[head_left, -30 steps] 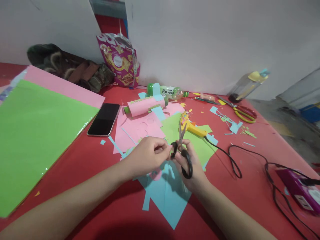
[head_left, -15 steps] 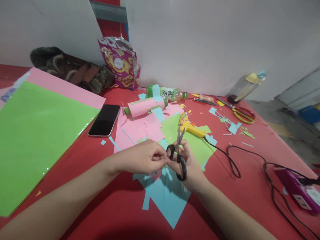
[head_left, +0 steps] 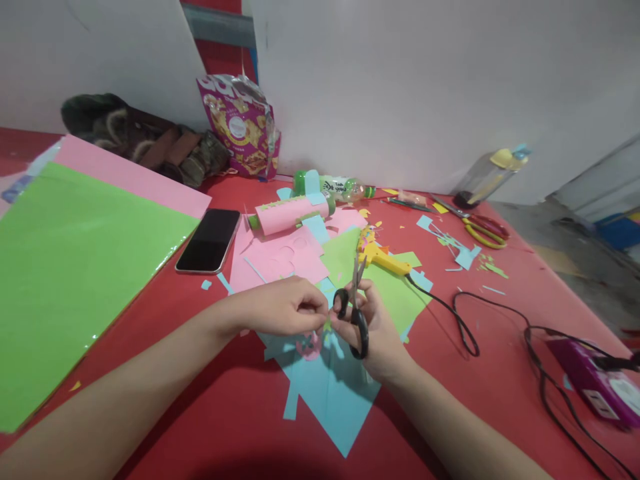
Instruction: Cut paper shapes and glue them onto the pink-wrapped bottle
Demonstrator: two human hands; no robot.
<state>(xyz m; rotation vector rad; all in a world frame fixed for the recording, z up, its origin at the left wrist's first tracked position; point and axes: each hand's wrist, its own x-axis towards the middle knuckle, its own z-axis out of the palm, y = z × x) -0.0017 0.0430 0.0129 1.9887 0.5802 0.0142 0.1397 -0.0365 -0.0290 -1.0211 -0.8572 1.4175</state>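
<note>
My right hand (head_left: 376, 331) holds a pair of black-handled scissors (head_left: 356, 307), blades pointing away and slightly apart. My left hand (head_left: 296, 308) is closed in a pinch close beside it, with a small gap between the two sets of fingertips. Whatever the left fingers pinch is too small or hidden to make out. Beneath the hands lies a blue paper sheet (head_left: 334, 407) with small pink paper pieces (head_left: 309, 347) on it. Farther off, a yellow glue gun (head_left: 385, 259) rests on green paper (head_left: 405, 300), next to pink paper (head_left: 280, 257) with round cuts.
At the left are a phone (head_left: 209, 241) and a large green sheet (head_left: 85, 280). A pink-wrapped roll (head_left: 287, 215), a green bottle (head_left: 345, 188) and a snack bag (head_left: 240, 127) stand or lie behind. Red-and-yellow scissors (head_left: 487, 230), a black cord (head_left: 465, 333) and a purple power strip (head_left: 595, 380) are right.
My fingertips have drawn slightly apart, the left hand shifting a little left. The scissors have shifted slightly left with my right hand, and more of the pink pieces shows below.
</note>
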